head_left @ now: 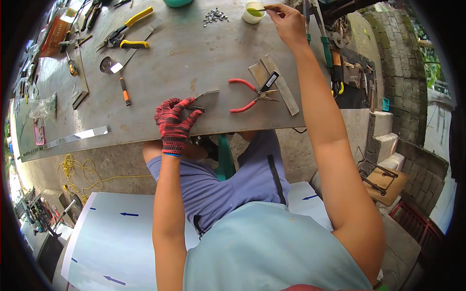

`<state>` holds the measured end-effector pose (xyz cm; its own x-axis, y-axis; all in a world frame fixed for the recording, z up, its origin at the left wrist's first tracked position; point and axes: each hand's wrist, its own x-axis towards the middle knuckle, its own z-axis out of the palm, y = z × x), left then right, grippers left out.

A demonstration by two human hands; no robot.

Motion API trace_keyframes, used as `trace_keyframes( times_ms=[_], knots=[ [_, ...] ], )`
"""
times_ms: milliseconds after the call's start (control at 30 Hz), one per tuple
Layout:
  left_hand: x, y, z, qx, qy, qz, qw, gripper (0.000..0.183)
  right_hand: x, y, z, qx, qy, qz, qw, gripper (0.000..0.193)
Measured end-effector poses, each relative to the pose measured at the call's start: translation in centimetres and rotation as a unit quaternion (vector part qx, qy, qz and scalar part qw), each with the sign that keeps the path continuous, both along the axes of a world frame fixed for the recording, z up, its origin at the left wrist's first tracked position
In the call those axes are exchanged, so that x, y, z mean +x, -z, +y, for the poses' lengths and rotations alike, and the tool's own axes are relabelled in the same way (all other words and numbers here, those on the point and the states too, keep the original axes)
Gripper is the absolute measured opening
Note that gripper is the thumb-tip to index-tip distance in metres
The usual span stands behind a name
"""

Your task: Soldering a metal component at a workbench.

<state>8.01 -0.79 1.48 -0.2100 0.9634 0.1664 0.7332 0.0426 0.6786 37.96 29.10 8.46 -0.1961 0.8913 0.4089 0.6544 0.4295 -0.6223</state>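
My left hand point(175, 121), in a red and black knit glove, is closed on a small bent metal strip point(208, 92) near the table's front edge. A short dark metal piece point(196, 108) shows by its lower fingertip; whether it is held or lies on the table I cannot tell. At the far side my bare right hand point(287, 22) pinches a thin stick point(258, 10), whose end is in a small white cup point(251, 19) with yellow-green stuff inside. Between the hands lie red-handled pliers point(245, 107), spread apart, under a small black and white case point(269, 81).
Flat metal strips point(284, 92) lie right of the pliers. A pile of small metal bits point(215, 17) sits left of the cup. Yellow-handled snips point(127, 30), a tape roll point(105, 64) and an orange-handled screwdriver point(125, 92) lie leftward on the metal table point(160, 72).
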Motion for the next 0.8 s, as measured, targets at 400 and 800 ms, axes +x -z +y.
trace_keyframes(
  times_ms=[400,800],
  knots=[
    [0.0,-0.2,-0.2,-0.012,0.002,0.023,1.0,0.05,13.0,0.7,-2.6,-0.14,0.185,0.01,0.973,0.047],
    [-0.4,-0.2,-0.3,-0.021,-0.012,0.037,0.999,0.049,22.4,7.4,2.2,-0.182,0.296,-0.239,0.907,0.056]
  ],
)
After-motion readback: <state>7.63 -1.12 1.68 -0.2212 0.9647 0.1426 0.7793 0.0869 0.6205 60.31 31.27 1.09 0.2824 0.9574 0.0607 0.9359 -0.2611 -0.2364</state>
